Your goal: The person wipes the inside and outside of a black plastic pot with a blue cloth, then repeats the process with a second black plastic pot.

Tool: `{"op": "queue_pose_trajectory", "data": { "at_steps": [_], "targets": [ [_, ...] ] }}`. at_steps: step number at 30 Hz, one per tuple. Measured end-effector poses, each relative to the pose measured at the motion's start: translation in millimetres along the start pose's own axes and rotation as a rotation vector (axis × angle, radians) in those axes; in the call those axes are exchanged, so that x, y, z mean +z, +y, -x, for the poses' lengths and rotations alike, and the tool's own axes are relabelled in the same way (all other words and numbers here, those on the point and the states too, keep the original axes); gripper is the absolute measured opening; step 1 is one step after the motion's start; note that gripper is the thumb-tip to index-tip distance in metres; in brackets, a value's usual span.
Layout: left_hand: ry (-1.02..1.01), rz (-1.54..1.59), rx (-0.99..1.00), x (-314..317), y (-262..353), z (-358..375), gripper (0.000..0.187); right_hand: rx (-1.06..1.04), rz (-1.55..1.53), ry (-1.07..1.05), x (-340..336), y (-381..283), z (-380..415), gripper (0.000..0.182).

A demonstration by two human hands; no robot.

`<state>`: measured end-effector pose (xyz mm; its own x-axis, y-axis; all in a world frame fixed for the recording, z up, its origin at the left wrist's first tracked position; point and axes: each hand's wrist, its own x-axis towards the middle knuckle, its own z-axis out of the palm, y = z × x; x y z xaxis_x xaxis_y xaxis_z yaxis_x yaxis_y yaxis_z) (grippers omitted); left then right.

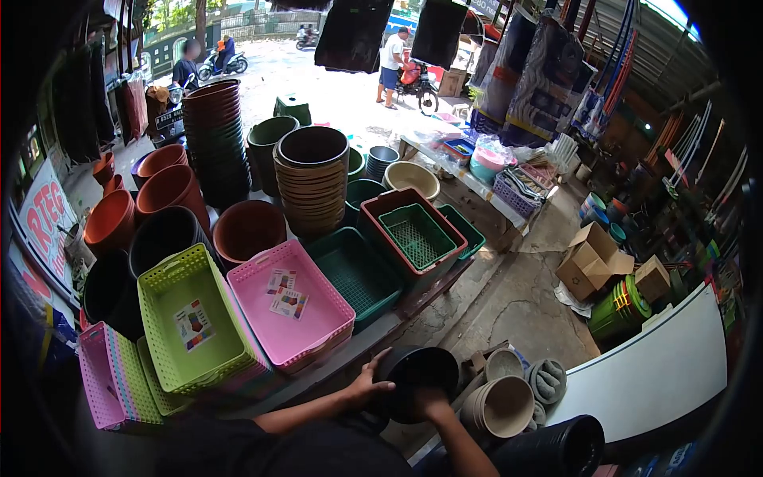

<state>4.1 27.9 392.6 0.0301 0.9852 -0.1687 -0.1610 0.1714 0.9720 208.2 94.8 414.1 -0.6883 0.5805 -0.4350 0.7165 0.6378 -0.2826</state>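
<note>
A black plastic pot (pixel 417 367) is tilted in front of me, its dark mouth facing up. My left hand (pixel 369 386) grips it from the left, with the fingers along the outer wall and the thumb near the rim. Over the near right rim, my right hand (pixel 431 404) reaches into the mouth; its fingers fade into the dark inside, so their grip is hidden. Just right of it stand nested beige pots (pixel 509 407), and a larger black pot (pixel 584 445) lies below them.
A pink basket (pixel 334 312), a lime basket (pixel 155 318) and a green tray (pixel 358 266) fill the display at left. Behind rise stacked pots (pixel 311 191). A white panel (pixel 652 374) leans at right beside an opened cardboard box (pixel 584 266). People and motorbikes are outside.
</note>
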Motion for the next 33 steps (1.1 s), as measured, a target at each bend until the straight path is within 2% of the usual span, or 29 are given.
{"op": "queue_pose_trajectory", "data": {
  "at_steps": [1,2,3,4,6,8,10,11,13,14,19,21,22,24,25,27,28,30,31,33],
  "targets": [
    [0.002,0.001,-0.001,4,0,2,0.111,0.115,0.342,-0.053,-11,-2,6,0.042],
    [-0.021,0.137,0.011,13,1,3,0.111,0.113,0.346,-0.054,-9,4,3,0.042],
    [-0.045,0.273,0.021,18,2,4,0.11,0.124,0.39,0.15,-3,10,-1,0.035],
    [-0.045,0.275,0.02,16,4,3,0.11,0.136,0.429,0.354,4,15,-4,0.029],
    [0.037,0.082,0.058,10,11,2,0.109,0.111,0.388,0.346,4,10,-5,0.031],
    [0.045,0.114,0.009,5,0,1,0.11,0.094,0.344,0.338,18,5,-6,0.033],
    [0.102,-0.153,0.096,3,5,2,0.111,-0.127,-0.824,-0.02,46,5,-16,0.045],
    [0.101,-0.135,0.085,4,-3,4,0.113,-0.115,-0.83,-0.011,39,-7,-15,0.045],
    [0.085,-0.139,0.078,8,-14,5,0.113,0.273,-1.822,0.025,9,-41,-6,0.057],
    [0.086,-0.14,0.068,9,-17,7,0.113,0.279,-1.831,0.026,11,-47,1,0.057],
    [0.086,-0.037,0.066,15,-14,-2,0.112,0.206,-1.507,0.307,12,-56,16,0.05],
    [0.058,0.421,0.018,14,-15,-8,0.11,0.186,-1.37,0.416,11,-56,22,0.047],
    [0.023,0.352,0.158,-1,-53,-25,0.107,0.194,-1.376,0.425,3,-53,26,0.047],
    [0.035,0.248,0.102,-3,-20,-12,0.105,0.299,-0.797,-0.305,-26,-36,38,0.04],
    [0.026,0.245,0.094,-1,-16,-10,0.105,0.247,-0.226,-0.195,-34,-33,48,0.036],
    [-0.103,0.214,0.069,2,-9,-8,0.107,0.082,0.504,0.346,-15,-8,66,0.042],
    [-0.115,0.207,0.062,4,-1,-6,0.107,0.143,0.576,0.465,-2,12,55,0.053],
    [-0.139,0.248,-0.13,8,15,-3,0.108,0.074,0.375,0.529,-2,37,43,0.056],
    [-0.145,0.248,-0.124,9,20,-5,0.108,0.079,0.38,0.535,0,35,44,0.056],
    [-0.071,0.304,-0.1,10,26,-11,0.109,0.18,0.336,0.33,-5,8,47,0.047]
  ]
}}
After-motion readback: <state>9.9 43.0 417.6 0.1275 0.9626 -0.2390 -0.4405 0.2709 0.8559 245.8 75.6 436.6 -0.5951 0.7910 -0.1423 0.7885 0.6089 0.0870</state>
